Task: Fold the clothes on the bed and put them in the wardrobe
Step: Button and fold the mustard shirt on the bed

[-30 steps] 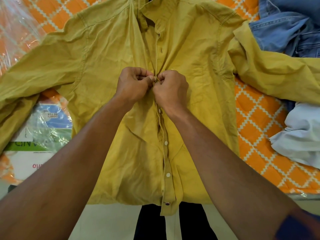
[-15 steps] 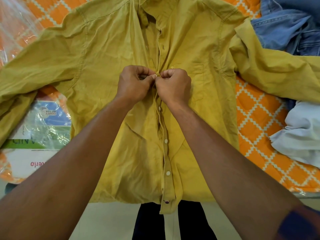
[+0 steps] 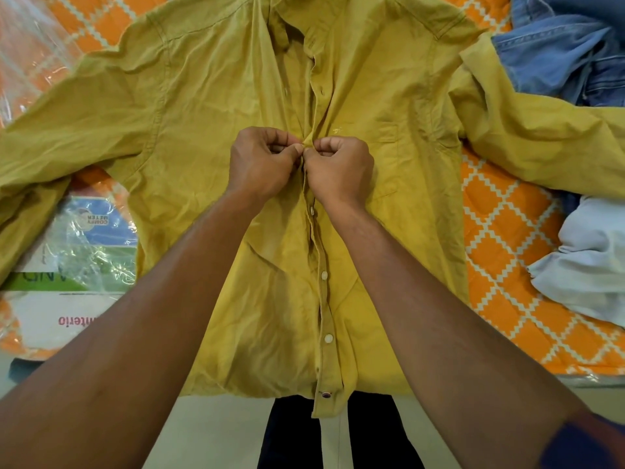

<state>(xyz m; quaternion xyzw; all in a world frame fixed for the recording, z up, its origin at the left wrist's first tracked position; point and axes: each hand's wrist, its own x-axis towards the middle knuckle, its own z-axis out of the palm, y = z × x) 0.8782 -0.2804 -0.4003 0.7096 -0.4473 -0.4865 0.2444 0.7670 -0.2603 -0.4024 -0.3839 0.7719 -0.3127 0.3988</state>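
So, left hand (image 3: 262, 160): fingers curled tight, thumb and forefinger pinching one front edge of the mustard-yellow long-sleeved cotton shirt (image 3: 209, 113) at chest height.
Right hand (image 3: 340, 170): curled the same way, knuckles up, pinching the opposite front edge; the fingertips of the two hands meet over the opening.
Button strip (image 3: 323, 299): runs from just under the hands back toward the person, closed, with round white buttons (image 3: 324, 275) along it and one dark red button (image 3: 326, 395) at the hem end.
Beyond the hands: the front gapes open up to the collar.
Shirt as a whole: lies face up and spread on the bed, collar farthest from the person, hem hanging over the near edge; a sleeve stretches out past each hand, and a chest pocket sits just outside the right hand.
Orange bedspread with a white diamond lattice (image 3: 500, 238): under the shirt, showing on both sides.
Crumpled blue denim garment (image 3: 558, 52): far out beyond the right hand, touching the shirt's sleeve on that side.
Pale bluish-white bunched cloth (image 3: 588, 262): outside the right forearm, on the bedspread.
Clear plastic pack with printed card (image 3: 84, 252): outside the left forearm, partly under the shirt.
Dark trousers (image 3: 294, 434): below the hem, between the forearms.
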